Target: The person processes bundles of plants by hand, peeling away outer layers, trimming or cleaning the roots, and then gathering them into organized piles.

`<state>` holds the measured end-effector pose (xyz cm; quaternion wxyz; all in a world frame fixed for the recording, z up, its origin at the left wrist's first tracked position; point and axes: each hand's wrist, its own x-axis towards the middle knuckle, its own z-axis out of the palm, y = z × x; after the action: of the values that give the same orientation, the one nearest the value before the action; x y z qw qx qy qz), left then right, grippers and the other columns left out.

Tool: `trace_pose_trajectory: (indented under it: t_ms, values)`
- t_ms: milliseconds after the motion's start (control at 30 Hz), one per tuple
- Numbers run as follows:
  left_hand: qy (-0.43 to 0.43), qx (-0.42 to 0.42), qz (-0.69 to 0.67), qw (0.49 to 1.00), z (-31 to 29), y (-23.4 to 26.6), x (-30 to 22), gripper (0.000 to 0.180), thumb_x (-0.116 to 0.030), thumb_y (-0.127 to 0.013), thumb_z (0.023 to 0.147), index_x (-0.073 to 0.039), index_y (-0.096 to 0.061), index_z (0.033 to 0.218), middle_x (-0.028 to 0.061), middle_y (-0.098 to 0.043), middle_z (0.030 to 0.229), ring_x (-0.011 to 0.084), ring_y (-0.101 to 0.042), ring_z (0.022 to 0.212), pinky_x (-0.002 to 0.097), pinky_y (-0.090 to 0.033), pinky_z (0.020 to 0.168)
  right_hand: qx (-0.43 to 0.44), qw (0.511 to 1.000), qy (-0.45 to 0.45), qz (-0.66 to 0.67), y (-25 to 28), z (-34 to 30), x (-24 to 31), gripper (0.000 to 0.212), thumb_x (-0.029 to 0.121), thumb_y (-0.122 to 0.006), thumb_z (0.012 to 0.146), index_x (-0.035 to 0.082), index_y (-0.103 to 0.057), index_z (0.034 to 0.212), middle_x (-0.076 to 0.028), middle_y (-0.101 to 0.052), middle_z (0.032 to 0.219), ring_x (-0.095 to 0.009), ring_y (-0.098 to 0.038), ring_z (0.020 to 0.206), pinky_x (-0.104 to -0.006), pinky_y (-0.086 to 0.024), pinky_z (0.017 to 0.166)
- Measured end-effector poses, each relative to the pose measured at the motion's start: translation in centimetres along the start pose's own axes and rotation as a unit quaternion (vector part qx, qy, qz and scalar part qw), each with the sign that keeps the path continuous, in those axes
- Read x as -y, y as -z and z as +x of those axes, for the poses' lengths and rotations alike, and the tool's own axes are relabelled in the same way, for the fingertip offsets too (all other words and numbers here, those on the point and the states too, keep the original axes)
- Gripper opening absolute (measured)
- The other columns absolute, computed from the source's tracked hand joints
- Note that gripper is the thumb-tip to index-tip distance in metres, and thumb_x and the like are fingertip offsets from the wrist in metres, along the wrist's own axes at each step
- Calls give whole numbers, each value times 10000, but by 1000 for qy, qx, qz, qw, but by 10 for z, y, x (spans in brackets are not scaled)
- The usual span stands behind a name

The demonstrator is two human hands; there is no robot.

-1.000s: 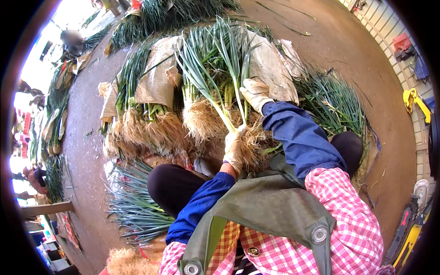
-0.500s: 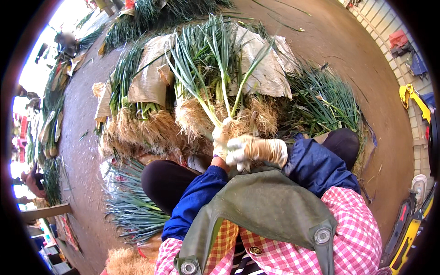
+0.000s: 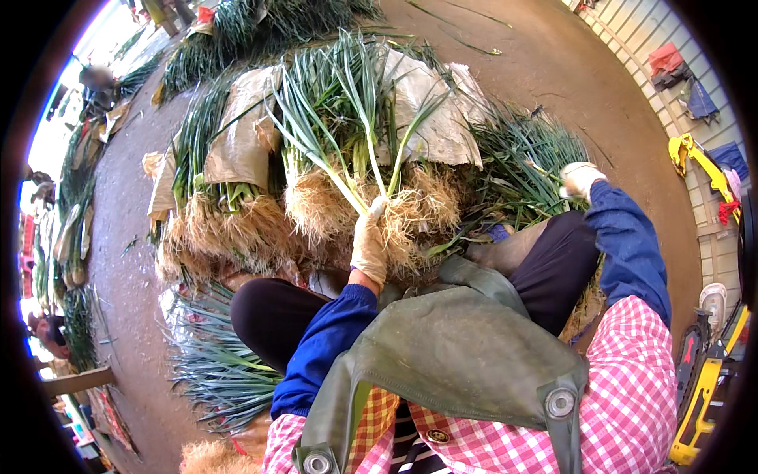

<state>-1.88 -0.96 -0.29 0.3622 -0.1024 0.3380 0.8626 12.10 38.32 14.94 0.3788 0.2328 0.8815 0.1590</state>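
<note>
In its pale glove, my left hand (image 3: 369, 246) is closed around a few green onions (image 3: 384, 170), gripping them near the root end. Their long leaves fan up and away from me, and shaggy tan roots hang beside the fist. My right hand (image 3: 582, 178), also gloved, is stretched far out to the right, at the edge of a loose heap of green onions (image 3: 537, 150). Its fingers point down toward the leaves and are partly hidden, so their grip cannot be made out. Beyond my left hand lie bunched green onions (image 3: 320, 207) with roots facing me.
Tan woven sacks (image 3: 245, 130) cover parts of the bunches. More green onions (image 3: 225, 355) lie left of my knee, others (image 3: 260, 35) at the far side. On the right are a tiled wall (image 3: 624, 31), yellow equipment (image 3: 699, 411) and a shoe (image 3: 713, 304).
My right hand has left the spot beside my left hand and swung out right to the loose heap. My left hand keeps hold of the green onions. The view has shifted slightly.
</note>
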Motion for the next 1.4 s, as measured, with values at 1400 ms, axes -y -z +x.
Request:
trace_pose_trajectory:
  t_ms: [1400]
  values:
    - [-54, 13, 25, 998, 15, 28, 12, 287, -145, -566, 895, -21, -603, 1152, 40, -642, 857, 143, -597, 679, 291, -527, 606, -35, 873, 486, 20, 22, -49, 255, 249, 334, -593, 841, 96, -669, 839, -97, -647, 769, -248, -643, 737, -352, -502, 700]
